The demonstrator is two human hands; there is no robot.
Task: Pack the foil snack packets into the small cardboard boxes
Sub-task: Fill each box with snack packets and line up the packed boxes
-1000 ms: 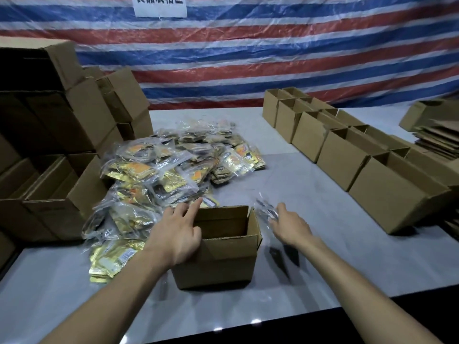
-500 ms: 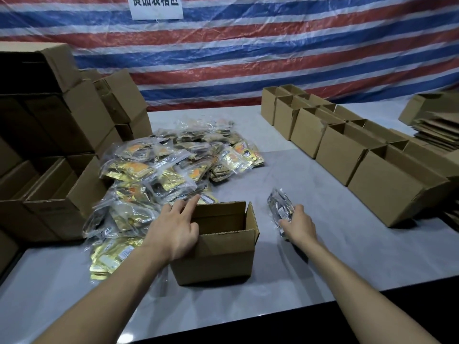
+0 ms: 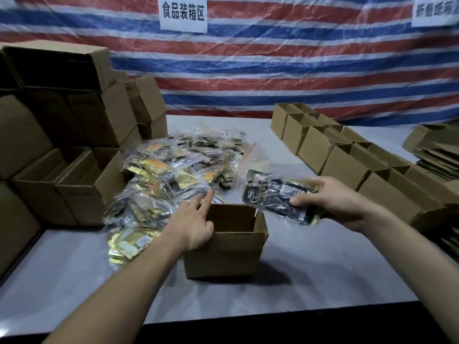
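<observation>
Packet (image 3: 273, 192) apparently between right hand's (image 3: 347, 202) fingers (image 3: 301, 200)

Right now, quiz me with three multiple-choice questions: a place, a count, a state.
1. Where does the packet pile lie from the open box? A) left and behind B) right C) inside it
2. How many white signs hang on the tarp? A) one B) two C) four
3. The right hand is: A) flat on the table B) holding a packet C) inside the box
Answers: A, the pile spreads left of the box; B, two signs show; B, it grips the dark packet in the air.
</observation>
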